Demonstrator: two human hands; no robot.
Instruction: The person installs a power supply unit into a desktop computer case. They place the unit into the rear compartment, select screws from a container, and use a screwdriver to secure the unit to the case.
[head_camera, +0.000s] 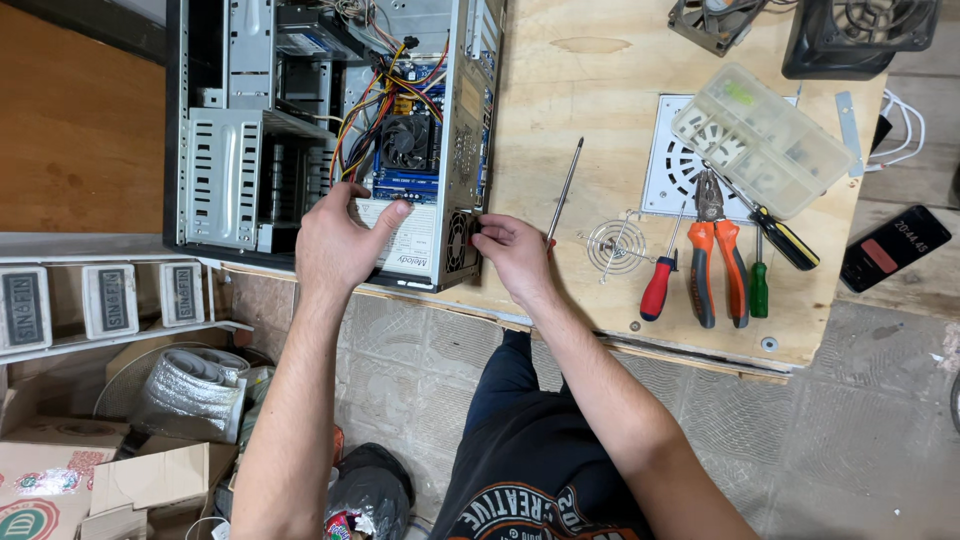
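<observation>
We see an open grey metal computer case lying on its side on the pale plywood bench, its fan, blue board and bundled coloured wires exposed. Our left hand rests over the case's near edge, fingers bent down onto the white-labelled power supply box, its grip loosely spread rather than clamped. Our right hand presses against the case's outer rear panel, fingertips pinched together at a small vent there; whether they hold anything we cannot tell. Just beside that hand lies a long thin screwdriver. Farther right sit a round wire fan guard, orange-handled pliers, a red-handled screwdriver and a clear plastic parts box.
</observation>
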